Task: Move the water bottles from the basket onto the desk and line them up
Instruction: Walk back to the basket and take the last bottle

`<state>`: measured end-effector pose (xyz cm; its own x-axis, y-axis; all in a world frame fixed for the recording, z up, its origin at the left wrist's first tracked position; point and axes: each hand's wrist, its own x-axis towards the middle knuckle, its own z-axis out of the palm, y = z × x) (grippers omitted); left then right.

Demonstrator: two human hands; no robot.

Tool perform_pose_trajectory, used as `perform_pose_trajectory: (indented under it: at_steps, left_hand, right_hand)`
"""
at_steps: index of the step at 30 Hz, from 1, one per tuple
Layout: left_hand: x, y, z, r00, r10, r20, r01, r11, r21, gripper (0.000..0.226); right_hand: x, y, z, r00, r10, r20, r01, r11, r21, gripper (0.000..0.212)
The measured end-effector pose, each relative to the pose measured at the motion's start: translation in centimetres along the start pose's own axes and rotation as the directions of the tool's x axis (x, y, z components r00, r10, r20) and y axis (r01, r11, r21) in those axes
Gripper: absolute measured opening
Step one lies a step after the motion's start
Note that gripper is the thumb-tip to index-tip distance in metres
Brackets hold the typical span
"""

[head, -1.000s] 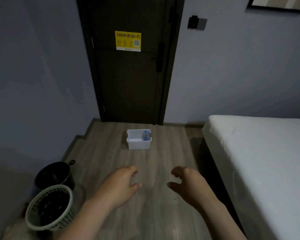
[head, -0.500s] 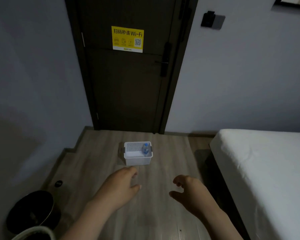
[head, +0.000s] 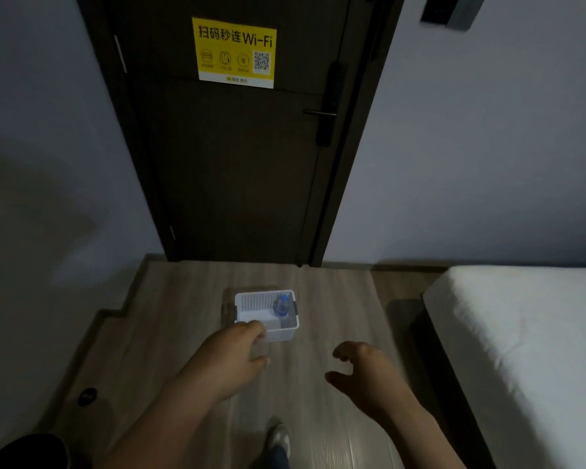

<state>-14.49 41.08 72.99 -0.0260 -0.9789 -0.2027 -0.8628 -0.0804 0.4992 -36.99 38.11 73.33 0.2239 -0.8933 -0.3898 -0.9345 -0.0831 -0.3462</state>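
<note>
walker: a step closer to the basket [head: 282, 333] | left hand [head: 232, 358]: fingertips now at the basket's near left corner, contact unclear; earlier well short | right hand [head: 366, 370]: nearer the basket, apart, near-right of it | shoe [head: 279, 436]: now showing, near side of basket | green bin: out of sight | black bin [head: 24, 450]: only an edge left

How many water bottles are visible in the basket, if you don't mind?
1. The water bottle sits at the right end of the white basket; the left hand covers its near-left corner, so another may be hidden.
</note>
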Motion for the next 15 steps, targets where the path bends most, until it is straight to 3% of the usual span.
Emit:
perform_pose_trajectory:
  at_steps: [10,15]
  left_hand:
    - [16.2,-0.9,-4.2,0.999,-0.038,-0.001,0.038,0.999,-0.032,0.025]
    - [21.7,-1.9,-4.7,0.995,-0.079,0.057,0.083,0.995,-0.062,0.03]
  right_hand:
    - [16.5,0.2,-6.5,0.995,-0.084,-0.044,0.083,0.996,-0.016,0.041]
    - [22.6,0.0,-8.0,0.996,-0.084,0.012,0.084,0.996,-0.04,0.041]
